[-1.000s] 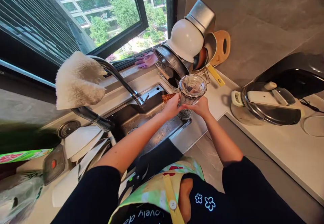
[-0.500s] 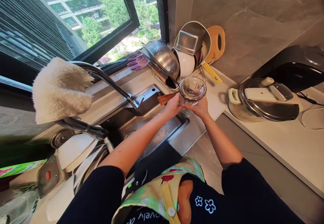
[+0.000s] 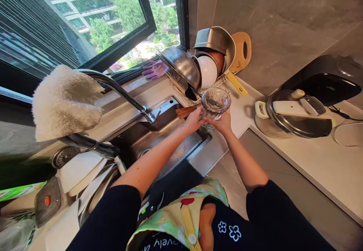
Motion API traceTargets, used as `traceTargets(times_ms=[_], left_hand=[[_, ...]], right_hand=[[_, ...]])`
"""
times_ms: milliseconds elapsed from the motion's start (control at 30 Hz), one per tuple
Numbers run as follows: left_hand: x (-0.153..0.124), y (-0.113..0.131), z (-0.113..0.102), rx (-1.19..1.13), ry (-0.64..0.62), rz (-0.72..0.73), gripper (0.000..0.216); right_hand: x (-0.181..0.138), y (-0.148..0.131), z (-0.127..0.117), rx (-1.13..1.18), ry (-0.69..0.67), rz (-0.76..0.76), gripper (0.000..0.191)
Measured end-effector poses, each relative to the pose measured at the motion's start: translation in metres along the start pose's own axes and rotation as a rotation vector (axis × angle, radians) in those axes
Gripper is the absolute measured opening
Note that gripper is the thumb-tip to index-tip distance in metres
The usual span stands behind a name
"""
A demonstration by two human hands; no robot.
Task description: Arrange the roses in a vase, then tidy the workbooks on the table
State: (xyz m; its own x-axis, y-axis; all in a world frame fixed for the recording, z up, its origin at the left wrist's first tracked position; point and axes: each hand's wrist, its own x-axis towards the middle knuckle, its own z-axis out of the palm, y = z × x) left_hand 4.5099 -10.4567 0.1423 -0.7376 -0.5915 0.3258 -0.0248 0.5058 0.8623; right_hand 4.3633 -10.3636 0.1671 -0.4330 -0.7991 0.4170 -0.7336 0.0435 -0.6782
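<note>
Both hands are closed around a clear glass bowl [image 3: 217, 98] with a scalloped rim, above the right end of the sink. My left hand [image 3: 194, 120] grips its left side and my right hand [image 3: 223, 122] its right side, the fingers partly hidden. More clear glass [image 3: 207, 128] shows below the hands; whether it is a separate bowl I cannot tell. A brown bristle brush [image 3: 185, 112] lies just left of my left hand. Whether the hand touches it cannot be made out. The steel sink [image 3: 170, 156] beneath is wet.
Beyond the bowl, a dish rack holds a steel bowl [image 3: 184, 63], a white bowl [image 3: 207, 71] and a rectangular metal pan [image 3: 211, 39]. A faucet [image 3: 121, 88] arches at left, a cloth [image 3: 68, 103] draped over it. A large lidded pot [image 3: 297, 120] stands on the right counter.
The rectangular metal pan on the rack has tipped up and back, uncovering more of the white bowl and a brown one. Both hands keep hold of the glass bowl, nearly unmoved.
</note>
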Motion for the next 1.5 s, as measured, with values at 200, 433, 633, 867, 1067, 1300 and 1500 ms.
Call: traceTargets(times_ms=[200,433,633,867,1067,1300,1500], left_hand=[[0.009,-0.003,0.004,-0.035,-0.007,0.014,0.05],[0.017,-0.008,0.007,-0.006,0.004,-0.022,0.061],[0.0,-0.012,0.009,0.074,-0.014,-0.07,0.078],[-0.015,-0.018,0.009,-0.006,0.063,-0.146,0.075],[-0.084,-0.007,0.01,-0.35,0.272,-0.479,0.048],[-0.203,0.012,-0.004,-0.871,0.326,-0.79,0.068],[-0.261,0.014,-0.027,-0.785,0.706,-0.869,0.056]], right_hand=[[0.005,0.004,-0.002,-0.031,0.052,0.01,0.086],[0.011,0.012,-0.002,-0.045,0.066,-0.027,0.091],[0.001,0.011,-0.003,-0.057,0.055,-0.026,0.095],[-0.038,0.007,-0.001,0.012,0.221,0.128,0.092],[-0.124,-0.01,0.034,0.311,0.119,0.316,0.053],[-0.151,-0.054,0.076,0.245,-0.536,-0.065,0.027],[-0.155,-0.094,0.108,0.001,-0.81,-0.322,0.018]])
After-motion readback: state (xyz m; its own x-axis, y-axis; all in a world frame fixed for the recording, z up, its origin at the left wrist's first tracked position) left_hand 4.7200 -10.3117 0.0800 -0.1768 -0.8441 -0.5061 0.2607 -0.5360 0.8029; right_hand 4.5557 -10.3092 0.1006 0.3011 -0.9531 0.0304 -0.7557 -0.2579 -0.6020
